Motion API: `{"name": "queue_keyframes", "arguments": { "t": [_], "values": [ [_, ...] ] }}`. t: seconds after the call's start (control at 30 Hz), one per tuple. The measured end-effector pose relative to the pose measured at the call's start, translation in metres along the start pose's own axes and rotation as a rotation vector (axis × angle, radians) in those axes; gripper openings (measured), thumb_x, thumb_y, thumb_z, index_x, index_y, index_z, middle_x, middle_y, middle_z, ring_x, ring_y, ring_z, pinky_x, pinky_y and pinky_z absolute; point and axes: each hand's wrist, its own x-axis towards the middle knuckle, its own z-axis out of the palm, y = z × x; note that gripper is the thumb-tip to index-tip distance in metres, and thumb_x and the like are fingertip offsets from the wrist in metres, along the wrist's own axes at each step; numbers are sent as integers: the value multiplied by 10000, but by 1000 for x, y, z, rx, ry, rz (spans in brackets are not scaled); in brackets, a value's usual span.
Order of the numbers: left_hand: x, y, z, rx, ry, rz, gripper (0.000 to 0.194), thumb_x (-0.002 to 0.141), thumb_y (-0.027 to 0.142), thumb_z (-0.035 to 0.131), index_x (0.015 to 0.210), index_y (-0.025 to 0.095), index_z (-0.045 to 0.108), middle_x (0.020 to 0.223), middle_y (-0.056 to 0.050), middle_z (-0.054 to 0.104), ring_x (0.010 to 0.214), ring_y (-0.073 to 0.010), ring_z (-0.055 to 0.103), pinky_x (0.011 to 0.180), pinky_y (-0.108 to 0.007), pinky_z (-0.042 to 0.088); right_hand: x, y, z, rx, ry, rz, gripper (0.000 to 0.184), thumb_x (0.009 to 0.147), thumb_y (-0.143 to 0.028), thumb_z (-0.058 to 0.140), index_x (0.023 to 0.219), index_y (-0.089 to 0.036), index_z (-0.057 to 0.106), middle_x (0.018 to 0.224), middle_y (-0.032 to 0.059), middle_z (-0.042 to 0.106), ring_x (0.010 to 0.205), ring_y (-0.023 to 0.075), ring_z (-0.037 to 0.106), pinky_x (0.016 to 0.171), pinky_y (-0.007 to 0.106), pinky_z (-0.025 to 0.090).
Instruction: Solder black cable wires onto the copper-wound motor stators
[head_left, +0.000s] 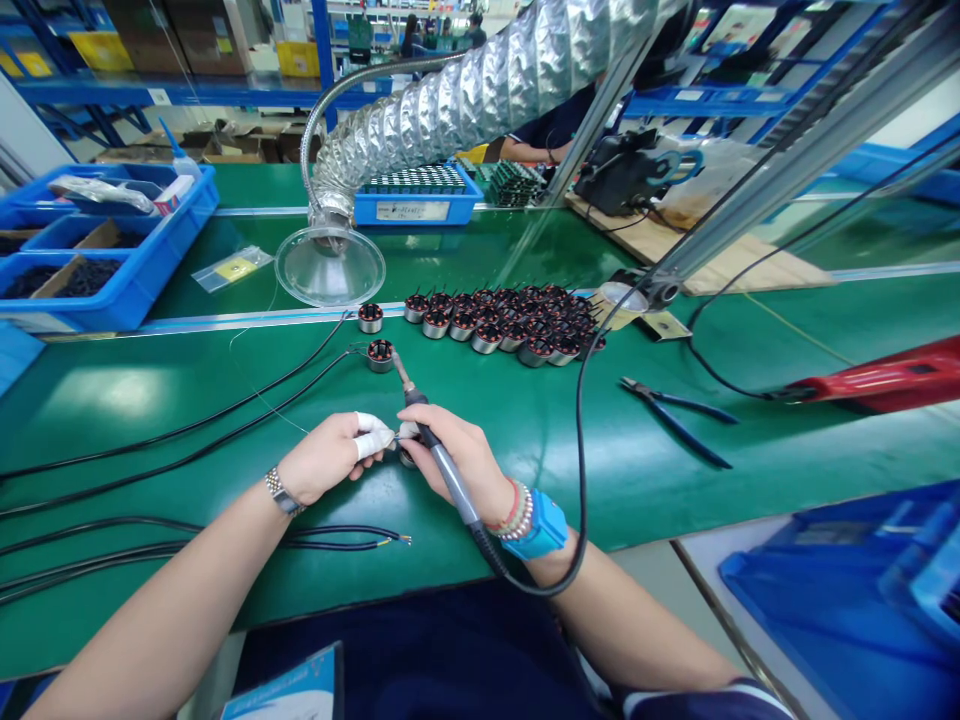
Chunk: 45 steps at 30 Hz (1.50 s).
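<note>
Your right hand (469,462) wraps its fingers around the handle of a soldering iron (455,482), closed on it, with the thumb and a white-covered fingertip brought in close to your other hand. The iron points away from you, and its tip lies at the side of a wound motor core (380,356); whether the two touch you cannot tell from here.

Your left hand (336,462), with white wrapping on its fingers, has them bent toward the thumb; how tightly they close and what they pinch cannot be told. A thin wire (279,411) runs to this hand from the left. Another core (407,458) sits mostly hidden under your fingertips, midway along the green surface (480,540) and back from its near edge.

A single core (370,318) stands just beyond the first, and a packed group of cores (510,320) stands to the right, toward the far edge. Black cables (187,430) come in from the left side of the surface. Pliers (679,415) lie open to your right, between the group and the near edge.
</note>
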Motion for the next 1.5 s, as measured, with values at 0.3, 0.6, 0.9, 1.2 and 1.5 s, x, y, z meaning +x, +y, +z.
{"name": "queue_keyframes", "arguments": {
  "t": [0.3, 0.6, 0.9, 1.2, 1.5],
  "values": [
    [1, -1, -1, -1, 10, 12, 245, 738, 351, 549, 640, 127, 535, 555, 29, 447, 461, -60, 355, 404, -179, 271, 0, 1, 4, 67, 18, 76, 238, 811, -111, 490, 1034, -194, 479, 724, -1, 590, 658, 115, 566, 664, 233, 479],
    [4, 1, -1, -182, 35, -96, 253, 683, 356, 609, 649, 108, 568, 533, 26, 457, 440, -48, 353, 379, -163, 250, -9, 0, -1, 144, 113, 234, 322, 773, -160, 577, 1070, -222, 466, 814, 1, 628, 698, 108, 615, 716, 229, 498],
    [2, 3, -1, -174, 2, -111, 239, 641, 341, 626, 631, 107, 577, 536, 19, 460, 448, -50, 351, 376, -158, 228, -15, 1, 3, 110, 0, 237, 334, 764, -143, 560, 1080, -207, 469, 798, 7, 639, 709, 115, 616, 710, 229, 496],
    [3, 6, -4, -94, -46, -127, 230, 642, 328, 614, 631, 101, 585, 541, 26, 421, 443, -40, 281, 400, -175, 133, -19, -22, -41, 18, 84, 236, 180, 818, -217, 531, 988, -205, 590, 749, 15, 663, 599, 117, 603, 609, 235, 493],
    [3, 6, -2, -23, -16, -130, 209, 632, 321, 616, 612, 117, 581, 521, 35, 407, 428, -43, 266, 402, -190, 143, -25, -28, -62, 189, 120, 182, 166, 772, -137, 543, 847, -195, 679, 694, 46, 665, 583, 155, 535, 538, 315, 449]
  ]
}}
